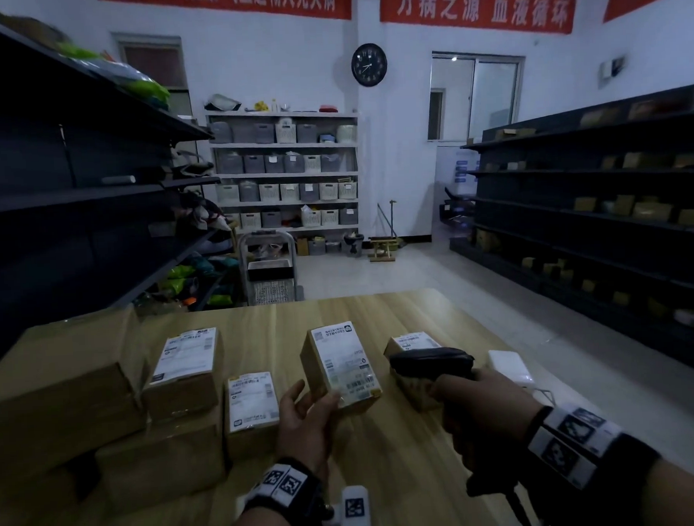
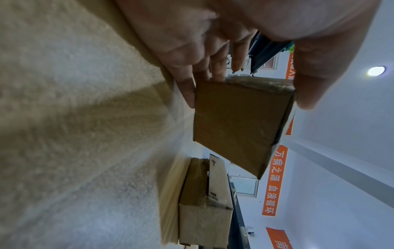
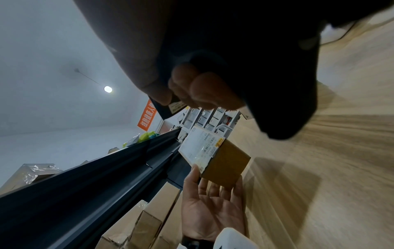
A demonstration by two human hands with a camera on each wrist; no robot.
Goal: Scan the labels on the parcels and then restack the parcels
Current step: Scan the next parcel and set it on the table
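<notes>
My left hand (image 1: 305, 409) holds a small cardboard parcel (image 1: 341, 367) by its near end, lifted and tilted off the wooden table (image 1: 388, 461), white label facing up. In the left wrist view the fingers (image 2: 189, 91) and thumb pinch the parcel (image 2: 238, 121) on opposite sides. The right wrist view shows that parcel (image 3: 215, 155) above the left hand (image 3: 211, 208). My right hand (image 1: 486, 412) grips a black barcode scanner (image 1: 431, 363), its head just right of the parcel. Another labelled parcel (image 1: 413, 364) sits behind the scanner.
Left of the held parcel stand a small labelled box (image 1: 252, 412), a labelled box (image 1: 184, 372) on a bigger carton (image 1: 163, 461), and large cartons (image 1: 58, 390). A white device (image 1: 509, 367) lies at the right. Dark shelving flanks both sides; a cart (image 1: 269, 271) stands beyond the table.
</notes>
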